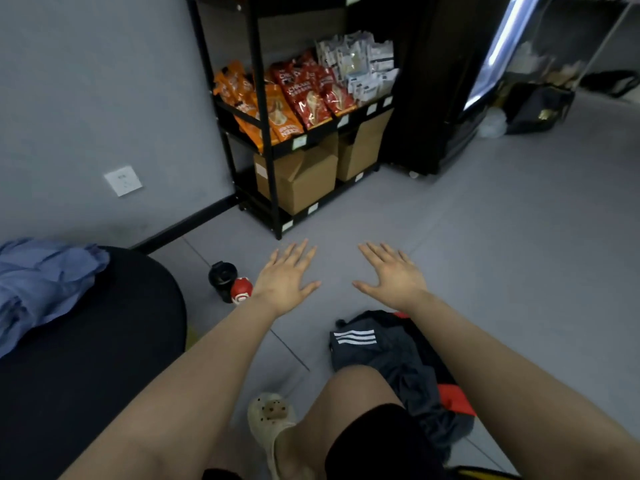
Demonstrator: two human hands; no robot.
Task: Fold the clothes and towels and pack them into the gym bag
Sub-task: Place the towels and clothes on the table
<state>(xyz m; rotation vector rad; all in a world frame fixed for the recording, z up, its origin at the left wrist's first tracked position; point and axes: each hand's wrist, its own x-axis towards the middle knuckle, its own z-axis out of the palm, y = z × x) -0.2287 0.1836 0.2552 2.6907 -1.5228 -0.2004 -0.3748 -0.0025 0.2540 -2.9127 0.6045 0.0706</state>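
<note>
Both hands, left (284,282) and right (394,278), spread flat, empty; dark clothes (388,351) below.

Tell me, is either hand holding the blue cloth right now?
No, the left hand and right hand are both spread open in the air, while the blue cloth lies untouched on the dark round seat.

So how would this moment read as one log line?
left hand: open, empty | right hand: open, empty | blue cloth: unfolded | dark garment: on floor

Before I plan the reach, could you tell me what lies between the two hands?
Nothing: in the head view, only bare grey floor shows between the left hand and right hand.
</note>
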